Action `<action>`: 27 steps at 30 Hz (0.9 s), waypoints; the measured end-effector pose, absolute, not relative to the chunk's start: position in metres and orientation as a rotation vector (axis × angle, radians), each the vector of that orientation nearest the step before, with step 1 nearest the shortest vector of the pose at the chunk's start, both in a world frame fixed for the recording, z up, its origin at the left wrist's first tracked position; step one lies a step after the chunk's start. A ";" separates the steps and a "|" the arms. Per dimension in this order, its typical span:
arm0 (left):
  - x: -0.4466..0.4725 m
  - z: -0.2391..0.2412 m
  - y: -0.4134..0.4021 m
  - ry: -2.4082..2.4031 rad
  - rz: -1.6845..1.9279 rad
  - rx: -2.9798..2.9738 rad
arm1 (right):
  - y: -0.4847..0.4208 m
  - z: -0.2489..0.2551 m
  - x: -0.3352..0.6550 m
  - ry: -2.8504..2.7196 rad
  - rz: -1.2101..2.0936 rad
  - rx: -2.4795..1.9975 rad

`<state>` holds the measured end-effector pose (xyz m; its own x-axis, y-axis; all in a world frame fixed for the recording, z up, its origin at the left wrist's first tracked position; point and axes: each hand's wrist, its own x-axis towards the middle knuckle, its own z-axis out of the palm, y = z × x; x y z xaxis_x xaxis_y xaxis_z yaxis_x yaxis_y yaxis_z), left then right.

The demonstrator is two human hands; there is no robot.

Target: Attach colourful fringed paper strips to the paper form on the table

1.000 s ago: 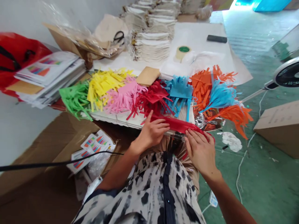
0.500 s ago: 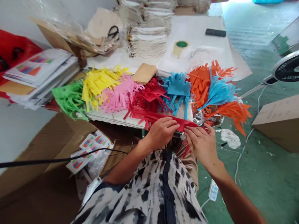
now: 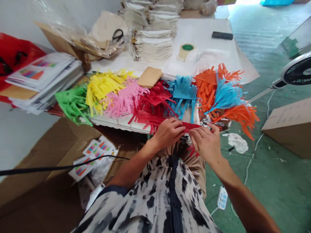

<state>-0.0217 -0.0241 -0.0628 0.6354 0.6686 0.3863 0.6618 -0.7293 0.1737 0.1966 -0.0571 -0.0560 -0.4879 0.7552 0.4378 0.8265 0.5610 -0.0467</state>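
- I watched from far away through the head camera, and a red fringed strip [image 3: 193, 125] lay at the front edge of the desk [image 3: 121, 121], above the person's lap.
- The left hand [image 3: 170, 131] had its fingers curled closed on the strip.
- The right hand [image 3: 204, 139] had it too, close by, with most fingers bent over it and one sticking out. I could not tell how hard either hand squeezed.
- Loose red strands lay on the desk to the left, just below the red fringe bunch [image 3: 159, 95].
- I thought the strip would be very light, soft and floppy, like thin cloth or paper, and not very slippery.
- Its thin tails might tangle or tear, so I judged the solid band, held at two spots, the best place to grip.
- Half a second earlier, the band between the hands looked wider and flatter; now it looked narrow, as if folded or rolled.
- A second earlier, the hands were farther apart.
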 end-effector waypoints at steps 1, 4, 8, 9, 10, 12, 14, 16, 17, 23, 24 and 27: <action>-0.021 -0.065 -0.025 1.162 0.678 2.851 | -0.057 -0.055 0.197 -2.384 -0.224 -1.301; -0.023 -0.071 -0.031 1.176 0.670 2.916 | -0.061 -0.054 0.200 -2.393 -0.193 -1.320; -0.033 -0.076 -0.046 1.154 0.735 2.887 | -0.067 -0.053 0.211 -2.384 -0.116 -1.351; -0.036 -0.076 -0.048 1.176 0.774 2.827 | -0.067 -0.053 0.214 -2.375 -0.077 -1.375; -0.039 -0.075 -0.050 1.219 0.809 2.745 | -0.066 -0.052 0.216 -2.366 -0.033 -1.400; -0.042 -0.070 -0.051 1.329 0.847 2.570 | -0.063 -0.051 0.218 -2.351 0.052 -1.447; -0.043 -0.064 -0.049 1.439 0.821 2.448 | -0.059 -0.051 0.217 -2.348 0.097 -1.491; -0.041 -0.058 -0.045 1.517 0.755 2.401 | -0.054 -0.051 0.215 -2.359 0.095 -1.540; -0.040 -0.056 -0.043 1.553 0.719 2.394 | -0.052 -0.051 0.214 -2.367 0.086 -1.568; -0.035 -0.049 -0.037 1.699 0.580 2.443 | -0.043 -0.049 0.209 -2.415 0.063 -1.686; -0.036 -0.048 -0.037 1.683 0.585 2.460 | -0.042 -0.049 0.209 -2.422 0.066 -1.687; -0.038 -0.047 -0.035 1.642 0.621 2.482 | -0.041 -0.050 0.209 -2.426 0.068 -1.679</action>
<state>-0.0377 -0.0354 -0.0472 0.3350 0.9003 0.2778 0.8588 -0.4131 0.3031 0.2095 -0.0412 -0.0500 -0.3406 0.9312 0.1296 0.9225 0.3576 -0.1455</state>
